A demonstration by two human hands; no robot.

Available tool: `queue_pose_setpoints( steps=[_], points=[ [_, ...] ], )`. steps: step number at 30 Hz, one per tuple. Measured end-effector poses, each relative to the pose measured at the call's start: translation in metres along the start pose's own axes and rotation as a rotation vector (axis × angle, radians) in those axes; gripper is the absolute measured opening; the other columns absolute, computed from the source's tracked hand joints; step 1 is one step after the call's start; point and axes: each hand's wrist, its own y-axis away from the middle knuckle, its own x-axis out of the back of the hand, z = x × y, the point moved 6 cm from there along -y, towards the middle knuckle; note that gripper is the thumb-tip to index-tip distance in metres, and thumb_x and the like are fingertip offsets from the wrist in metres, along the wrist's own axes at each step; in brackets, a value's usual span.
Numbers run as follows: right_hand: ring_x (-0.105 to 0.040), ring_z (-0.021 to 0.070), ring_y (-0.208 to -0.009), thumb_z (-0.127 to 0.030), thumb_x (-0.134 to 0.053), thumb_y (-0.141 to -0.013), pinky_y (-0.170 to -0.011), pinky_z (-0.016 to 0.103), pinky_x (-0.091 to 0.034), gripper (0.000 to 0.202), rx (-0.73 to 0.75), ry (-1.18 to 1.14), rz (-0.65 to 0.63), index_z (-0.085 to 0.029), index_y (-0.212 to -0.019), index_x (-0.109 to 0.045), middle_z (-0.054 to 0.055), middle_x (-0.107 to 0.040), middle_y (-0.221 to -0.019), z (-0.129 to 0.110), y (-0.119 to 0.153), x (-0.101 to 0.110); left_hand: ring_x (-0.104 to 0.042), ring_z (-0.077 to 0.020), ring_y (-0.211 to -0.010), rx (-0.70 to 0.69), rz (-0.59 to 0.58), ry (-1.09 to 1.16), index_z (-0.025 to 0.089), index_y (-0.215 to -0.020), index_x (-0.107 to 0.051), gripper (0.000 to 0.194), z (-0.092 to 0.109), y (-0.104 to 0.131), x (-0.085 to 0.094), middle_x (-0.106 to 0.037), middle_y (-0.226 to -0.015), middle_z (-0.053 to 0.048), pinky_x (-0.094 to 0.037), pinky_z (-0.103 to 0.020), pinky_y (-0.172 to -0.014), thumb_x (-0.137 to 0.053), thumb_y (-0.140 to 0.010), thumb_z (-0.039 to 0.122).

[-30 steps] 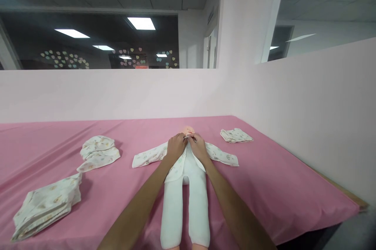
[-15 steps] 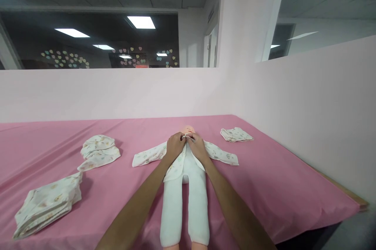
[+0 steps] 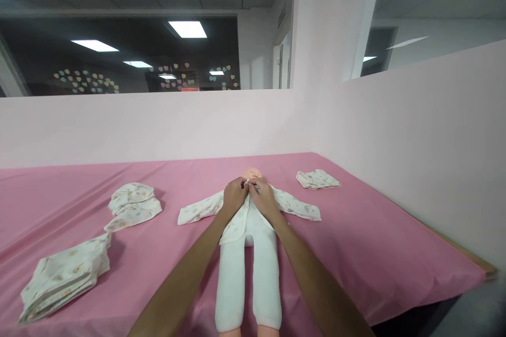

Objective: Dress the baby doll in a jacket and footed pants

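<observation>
Doll (image 3: 248,268) lies face up at lower centre of the frame on the pink surface (image 3: 356,242), head toward the far wall, legs toward the camera. It wears a printed top (image 3: 237,223) with both sleeves spread flat to either side.

Left hand (image 3: 234,195) and right hand (image 3: 261,195) meet at the neckline just below the doll's chin, fingers pinched narrow on what appears to be a small tie or fastener. The fastener itself is too small to make out; both hands are closed on fabric at the collar.

Judgement on the step in hand: closing the neck of the top. To do it well, keep the two front edges level and overlapped before tightening, hold tension light so the collar does not bunch under the chin, and keep the doll's body square so the placket runs straight down the chest.

Other items: folded stack (image 3: 63,276) at lower left, loose garment (image 3: 132,205) left of centre, small folded piece (image 3: 317,179) at right, all well apart from the doll
</observation>
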Motion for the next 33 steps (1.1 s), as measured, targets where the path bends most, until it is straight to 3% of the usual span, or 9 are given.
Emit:
queue_pose_setpoints(
  steps=[4,8,12,23,29,33],
  points=[
    [-0.062,0.0196,-0.106,-0.021,-0.047,-0.087,-0.098,0.036,-0.045,0.025,0.003,-0.007,-0.017,-0.023,-0.097,-0.07,0.005,-0.071,-0.108,0.0,0.0,-0.001,-0.061,-0.0171,-0.08,0.003,-0.043,0.155,0.019,-0.089,-0.069,0.02,-0.001,0.0,0.0,-0.071,-0.088,-0.003,-0.043,-0.026,-0.074,-0.051,-0.082,0.027],
    [-0.06,0.0207,-0.116,-0.021,-0.048,-0.087,-0.105,0.039,-0.042,0.029,0.019,-0.015,-0.054,-0.026,-0.1,-0.073,0.004,-0.069,-0.119,-0.002,0.001,-0.002,-0.058,-0.0143,-0.068,0.022,-0.094,0.319,0.015,-0.085,-0.068,0.029,-0.007,-0.004,-0.001,-0.068,-0.077,-0.002,-0.044,-0.023,-0.064,-0.043,-0.085,0.03],
    [-0.058,0.0216,-0.122,-0.02,-0.047,-0.087,-0.107,0.04,-0.04,0.032,0.011,-0.023,-0.097,-0.026,-0.103,-0.074,0.003,-0.067,-0.123,-0.003,0.003,-0.004,-0.051,-0.0125,-0.06,0.058,-0.098,0.403,0.014,-0.079,-0.067,0.03,-0.014,-0.007,-0.003,-0.061,-0.066,0.0,-0.041,-0.022,-0.057,-0.047,-0.084,0.036],
    [-0.063,0.0223,-0.099,-0.024,-0.05,-0.086,-0.093,0.038,-0.045,0.025,-0.046,0.084,0.004,-0.02,-0.103,-0.068,0.008,-0.071,-0.103,0.002,0.002,0.003,-0.044,-0.0106,-0.053,0.108,-0.106,0.492,0.016,-0.074,-0.058,0.025,-0.017,-0.007,-0.005,-0.05,-0.058,0.004,-0.037,-0.023,-0.053,-0.046,-0.084,0.037],
    [-0.058,0.0205,-0.113,-0.02,-0.049,-0.085,-0.102,0.037,-0.04,0.027,0.063,0.1,-0.059,-0.024,-0.104,-0.069,0.005,-0.069,-0.114,-0.006,0.002,-0.002,-0.052,-0.0107,-0.059,0.101,-0.139,0.523,0.015,-0.095,-0.061,0.023,-0.013,-0.005,-0.005,-0.061,-0.069,0.001,-0.042,-0.022,-0.057,-0.049,-0.082,0.029],
    [-0.057,0.0224,-0.113,-0.02,-0.051,-0.084,-0.102,0.039,-0.039,0.026,0.047,0.145,-0.024,-0.023,-0.103,-0.069,0.006,-0.068,-0.112,-0.005,0.004,0.001,-0.056,-0.0125,-0.063,0.114,-0.102,0.486,0.014,-0.105,-0.059,0.028,-0.011,-0.003,-0.002,-0.064,-0.074,-0.001,-0.045,-0.025,-0.062,-0.047,-0.084,0.028]
  ],
)
